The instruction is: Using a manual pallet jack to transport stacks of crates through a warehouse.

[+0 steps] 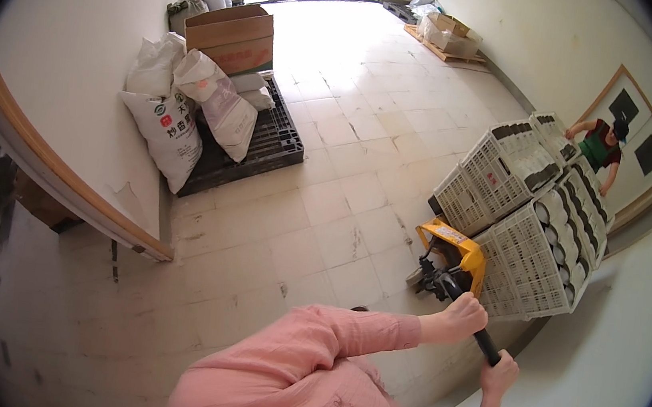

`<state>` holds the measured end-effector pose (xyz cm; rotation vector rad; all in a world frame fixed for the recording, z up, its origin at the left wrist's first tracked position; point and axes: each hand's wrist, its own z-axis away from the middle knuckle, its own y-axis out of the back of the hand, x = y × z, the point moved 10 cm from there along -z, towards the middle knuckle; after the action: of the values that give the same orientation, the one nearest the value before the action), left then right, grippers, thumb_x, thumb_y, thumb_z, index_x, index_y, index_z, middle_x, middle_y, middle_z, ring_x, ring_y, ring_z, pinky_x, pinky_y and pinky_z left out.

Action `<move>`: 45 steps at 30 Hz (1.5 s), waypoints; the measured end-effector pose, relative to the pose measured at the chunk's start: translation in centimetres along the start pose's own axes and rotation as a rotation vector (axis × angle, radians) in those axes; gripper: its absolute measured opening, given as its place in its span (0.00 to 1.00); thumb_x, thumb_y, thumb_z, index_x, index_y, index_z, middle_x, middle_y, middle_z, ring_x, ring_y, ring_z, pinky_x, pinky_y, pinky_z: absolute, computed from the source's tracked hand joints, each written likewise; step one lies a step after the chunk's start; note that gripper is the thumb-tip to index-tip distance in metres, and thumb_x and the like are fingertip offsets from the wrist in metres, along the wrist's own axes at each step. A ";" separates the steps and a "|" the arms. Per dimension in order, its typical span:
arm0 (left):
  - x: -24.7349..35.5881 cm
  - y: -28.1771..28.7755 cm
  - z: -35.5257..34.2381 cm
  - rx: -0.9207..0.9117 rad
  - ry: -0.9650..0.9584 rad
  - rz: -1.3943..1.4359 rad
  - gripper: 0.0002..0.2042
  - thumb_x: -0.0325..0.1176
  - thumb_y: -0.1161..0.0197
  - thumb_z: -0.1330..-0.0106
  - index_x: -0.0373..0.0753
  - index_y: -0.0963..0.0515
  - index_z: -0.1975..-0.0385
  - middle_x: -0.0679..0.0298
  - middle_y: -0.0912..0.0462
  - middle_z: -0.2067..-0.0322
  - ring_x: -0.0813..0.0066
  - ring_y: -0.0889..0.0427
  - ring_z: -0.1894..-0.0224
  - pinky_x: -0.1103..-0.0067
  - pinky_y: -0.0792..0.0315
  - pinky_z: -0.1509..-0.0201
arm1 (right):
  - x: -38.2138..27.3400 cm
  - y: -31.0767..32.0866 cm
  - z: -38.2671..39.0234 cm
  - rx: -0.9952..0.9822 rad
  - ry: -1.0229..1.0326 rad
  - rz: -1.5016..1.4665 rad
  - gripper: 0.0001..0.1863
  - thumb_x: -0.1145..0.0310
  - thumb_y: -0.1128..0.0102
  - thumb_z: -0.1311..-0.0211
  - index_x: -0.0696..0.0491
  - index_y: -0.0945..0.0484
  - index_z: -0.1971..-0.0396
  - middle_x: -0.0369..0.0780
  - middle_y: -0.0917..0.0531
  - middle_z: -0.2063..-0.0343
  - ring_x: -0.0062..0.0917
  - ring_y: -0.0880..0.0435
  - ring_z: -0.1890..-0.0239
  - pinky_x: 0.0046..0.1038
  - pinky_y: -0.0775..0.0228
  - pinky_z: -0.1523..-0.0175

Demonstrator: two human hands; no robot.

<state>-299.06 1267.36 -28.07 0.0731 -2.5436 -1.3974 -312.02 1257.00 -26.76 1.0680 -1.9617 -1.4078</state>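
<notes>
My left hand (pixel 461 318) is closed on the black handle (pixel 487 344) of a yellow pallet jack (pixel 455 238), and my right hand (pixel 498 374) grips the same handle lower down, toward the picture's bottom right. Both forearms are in pink sleeves. The jack's head stands against stacked white plastic crates (pixel 524 262), whose open tops show rows of pale trays with dark rounded edges. The crates' base is mostly hidden.
Behind the crates a person (pixel 599 146) bends with hands on them, by a framed wall panel. At left, white sacks (pixel 158 140) and a cardboard box (pixel 229 32) rest on a black pallet (pixel 274 161). A wooden pallet (pixel 463 57) with boxes stands near the far glass doors.
</notes>
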 end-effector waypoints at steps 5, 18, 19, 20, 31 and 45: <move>0.7 2.2 3.6 0.080 0.049 -0.042 0.04 0.33 0.36 0.48 0.45 0.23 0.81 0.67 0.20 0.82 0.71 0.19 0.75 0.75 0.34 0.66 | -2.4 1.3 2.6 0.079 0.044 0.009 0.07 0.70 0.34 0.53 0.55 0.23 0.82 0.51 0.20 0.81 0.52 0.19 0.73 0.49 0.30 0.66; 4.7 9.0 15.4 0.115 -0.065 0.031 0.05 0.33 0.33 0.50 0.45 0.23 0.79 0.66 0.20 0.80 0.69 0.18 0.73 0.75 0.34 0.64 | -8.6 5.0 15.5 0.123 -0.097 0.081 0.07 0.71 0.37 0.53 0.53 0.25 0.83 0.49 0.21 0.82 0.51 0.20 0.75 0.48 0.32 0.69; 5.1 9.9 16.3 0.162 -0.085 0.038 0.05 0.33 0.33 0.50 0.45 0.24 0.80 0.66 0.20 0.80 0.69 0.18 0.73 0.75 0.34 0.65 | -9.2 5.3 16.5 0.127 -0.096 0.088 0.07 0.70 0.37 0.53 0.53 0.25 0.83 0.49 0.21 0.82 0.51 0.20 0.75 0.47 0.32 0.69; 4.8 10.3 16.9 0.162 -0.087 0.046 0.05 0.33 0.33 0.50 0.45 0.24 0.80 0.66 0.20 0.80 0.69 0.18 0.73 0.75 0.34 0.65 | -9.9 5.3 17.2 0.124 -0.100 0.094 0.07 0.70 0.37 0.53 0.53 0.25 0.83 0.49 0.21 0.82 0.51 0.20 0.75 0.47 0.32 0.69; 7.7 14.4 28.8 0.094 -0.076 0.083 0.04 0.33 0.34 0.49 0.45 0.23 0.81 0.66 0.20 0.81 0.68 0.18 0.74 0.73 0.33 0.64 | -17.1 7.7 29.4 0.101 -0.115 0.084 0.07 0.68 0.35 0.52 0.51 0.24 0.81 0.48 0.20 0.81 0.51 0.19 0.73 0.48 0.31 0.69; 3.4 19.9 37.6 0.069 -0.074 0.095 0.04 0.32 0.35 0.50 0.44 0.24 0.79 0.64 0.20 0.79 0.66 0.17 0.71 0.71 0.31 0.61 | -28.4 9.6 33.8 0.174 -0.136 0.048 0.05 0.71 0.36 0.51 0.51 0.23 0.80 0.46 0.18 0.81 0.48 0.18 0.75 0.45 0.30 0.69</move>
<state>-309.60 1308.70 -30.14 -0.0887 -2.6183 -1.3002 -324.52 1300.34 -28.02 1.0157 -2.2262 -1.3348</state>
